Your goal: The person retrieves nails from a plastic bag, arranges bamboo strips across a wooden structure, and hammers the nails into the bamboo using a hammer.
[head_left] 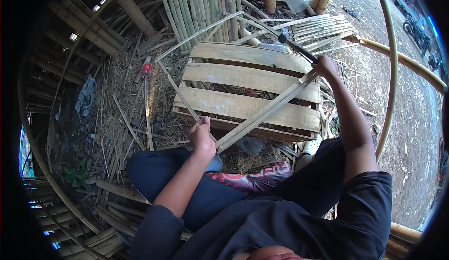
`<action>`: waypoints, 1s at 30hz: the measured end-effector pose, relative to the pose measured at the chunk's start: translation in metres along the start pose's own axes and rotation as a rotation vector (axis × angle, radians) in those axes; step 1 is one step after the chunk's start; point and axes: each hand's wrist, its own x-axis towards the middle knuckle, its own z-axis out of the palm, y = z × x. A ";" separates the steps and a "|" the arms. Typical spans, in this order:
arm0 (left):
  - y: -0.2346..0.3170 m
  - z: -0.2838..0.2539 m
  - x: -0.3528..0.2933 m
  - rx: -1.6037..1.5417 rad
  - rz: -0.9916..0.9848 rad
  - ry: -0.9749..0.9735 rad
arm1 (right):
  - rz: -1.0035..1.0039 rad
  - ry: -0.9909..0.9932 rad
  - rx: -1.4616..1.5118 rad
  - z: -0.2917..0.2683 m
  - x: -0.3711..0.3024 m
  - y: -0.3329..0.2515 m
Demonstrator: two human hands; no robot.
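Note:
My left hand [202, 136] is closed on a thin bamboo strip [180, 93] near its lower end. That strip belongs to an angular frame of pale strips, which leans over a slatted wooden crate [243, 75]. A thicker doubled strip [264, 113] slants across the crate top, from beside my left hand up to below my right hand. My right hand [326, 67] is wrapped round the black grip of a hammer [299, 49], held above the crate's far right corner. The hammer's dark round head points away to the upper left; its exact shape is unclear.
A bamboo slatted panel [203, 10] stands behind the crate, and a smaller slatted piece [322, 28] lies at far right. Loose strips and shavings cover the ground. A red-labelled bottle [146, 68] lies left. A bent bamboo pole [392, 73] rises at right. A printed sack [257, 178] lies between my legs.

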 end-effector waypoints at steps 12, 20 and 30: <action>-0.017 0.025 -0.090 0.189 0.062 -0.322 | -0.455 0.102 -0.175 0.003 0.111 -0.014; -0.018 0.040 -0.103 0.461 -0.155 -0.484 | -0.396 -0.062 -0.176 0.027 0.155 -0.042; -0.053 0.040 -0.080 0.607 -0.399 -0.609 | -0.469 -0.070 -0.279 0.025 0.170 -0.042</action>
